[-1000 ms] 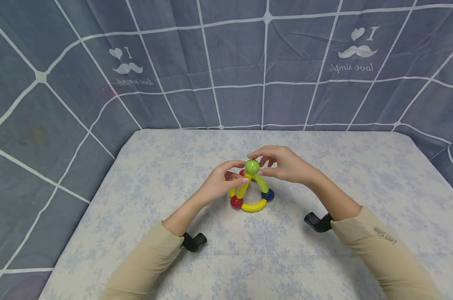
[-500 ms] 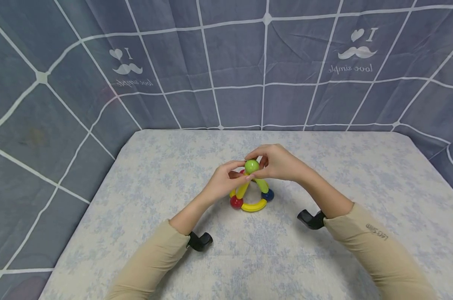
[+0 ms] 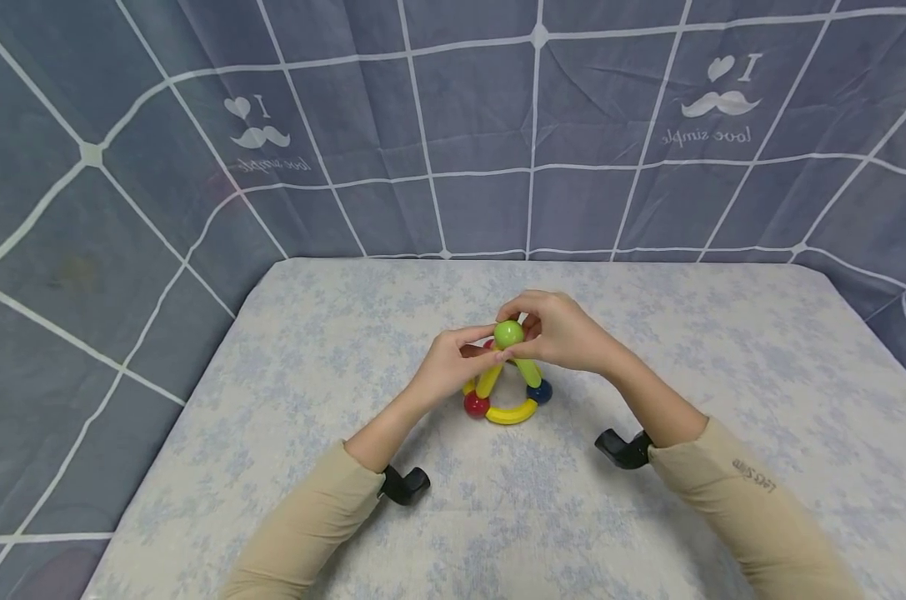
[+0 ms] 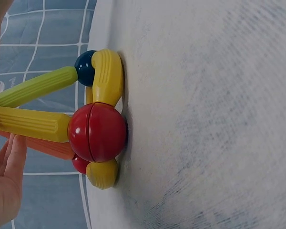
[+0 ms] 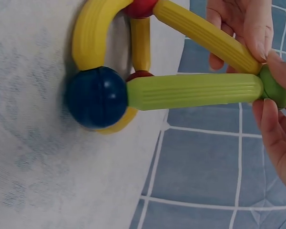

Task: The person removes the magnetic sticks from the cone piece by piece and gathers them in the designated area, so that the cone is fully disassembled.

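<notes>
A toy frame of rods and balls stands on the table in the head view. Its green ball [image 3: 508,334] tops a leaning yellow rod [image 4: 33,124], a lime-green rod [image 5: 195,91] and an orange rod [image 4: 50,147]. Curved yellow pieces [image 3: 511,414] link a front red ball [image 3: 476,405], a blue ball [image 3: 539,392] and a rear red ball [image 4: 80,164] into a ring below. My left hand [image 3: 456,360] pinches the yellow rod's upper end, its index finger reaching the green ball. My right hand [image 3: 561,333] pinches the green ball. Both thumb tips nearly meet.
A pale blue floral cloth covers the table [image 3: 310,367]. Grey-blue curtains [image 3: 475,125] with white lines rise behind it and on the left. Black wrist cameras, left [image 3: 405,485] and right [image 3: 623,450], hang beneath both wrists.
The right fingers have moved left and closer around the green ball. My left thumb has shifted slightly right, towards the right thumb. The toy frame keeps its place.
</notes>
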Motion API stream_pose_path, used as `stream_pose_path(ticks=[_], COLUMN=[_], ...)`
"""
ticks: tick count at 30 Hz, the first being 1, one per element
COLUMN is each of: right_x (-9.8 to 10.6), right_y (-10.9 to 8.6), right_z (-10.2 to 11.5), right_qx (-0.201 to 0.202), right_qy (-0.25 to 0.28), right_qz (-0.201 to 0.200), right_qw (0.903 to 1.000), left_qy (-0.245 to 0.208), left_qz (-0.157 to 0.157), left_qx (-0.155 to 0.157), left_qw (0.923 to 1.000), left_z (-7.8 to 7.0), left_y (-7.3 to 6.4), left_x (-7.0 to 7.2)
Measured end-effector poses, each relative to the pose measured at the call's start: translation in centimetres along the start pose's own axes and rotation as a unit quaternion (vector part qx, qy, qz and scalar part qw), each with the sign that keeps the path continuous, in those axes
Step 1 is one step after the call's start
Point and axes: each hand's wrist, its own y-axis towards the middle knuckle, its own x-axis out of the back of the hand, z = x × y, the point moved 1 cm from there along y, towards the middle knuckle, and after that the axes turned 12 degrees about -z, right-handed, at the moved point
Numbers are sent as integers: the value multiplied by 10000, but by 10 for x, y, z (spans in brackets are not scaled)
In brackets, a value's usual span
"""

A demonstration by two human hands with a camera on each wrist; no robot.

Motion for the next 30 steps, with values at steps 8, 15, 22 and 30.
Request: stream_pose_path(ticks=[8,15,22,30], right_x=[-8,-11,-14,-16], right_y=[-9,-13,-17,-21], right_z=[-4,-8,-12,-18], right_qx=[100,270,454,330], right_qy=[385,654,725,1068], right_qz=[-542,-927,-1202,-1259], right_qw=[9977,9932,9891,9857], left_qy=[66,238,344,365], left_qz=[32,29,5,-17], left_qx=[39,12,13,36], left_qw=[10000,9997,9994,9993], left_z=[0,-24,-33,-34], left_y=[-1,-9,-13,-14], left_x=[0,0,-1,-1])
